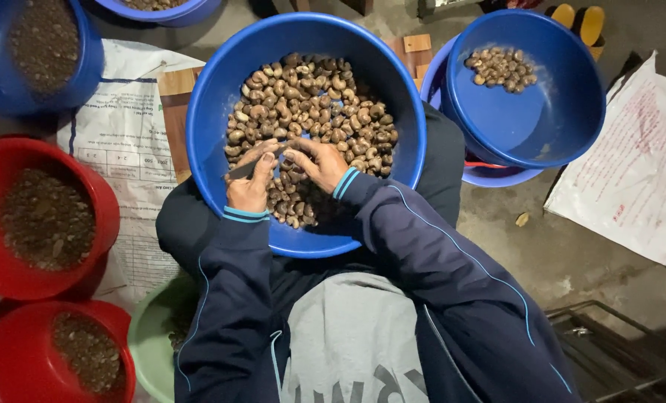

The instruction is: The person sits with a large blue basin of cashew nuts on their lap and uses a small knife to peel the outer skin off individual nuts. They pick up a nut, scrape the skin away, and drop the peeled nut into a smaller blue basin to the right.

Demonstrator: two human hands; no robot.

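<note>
Near me, my left hand (249, 185) is closed around a thin dark blade-like tool (252, 166), and my right hand (319, 163) pinches together on a single brown nut (282, 153) (partly hidden by my fingers), the two hands meeting over the heap of brown shelled nuts (310, 112) in the large round blue plastic basin (221, 97) on my lap. At two o'clock a second blue basin (564, 112) holds a few nuts. At nine o'clock sits a red plastic bowl of dark scraps (46, 220).
</note>
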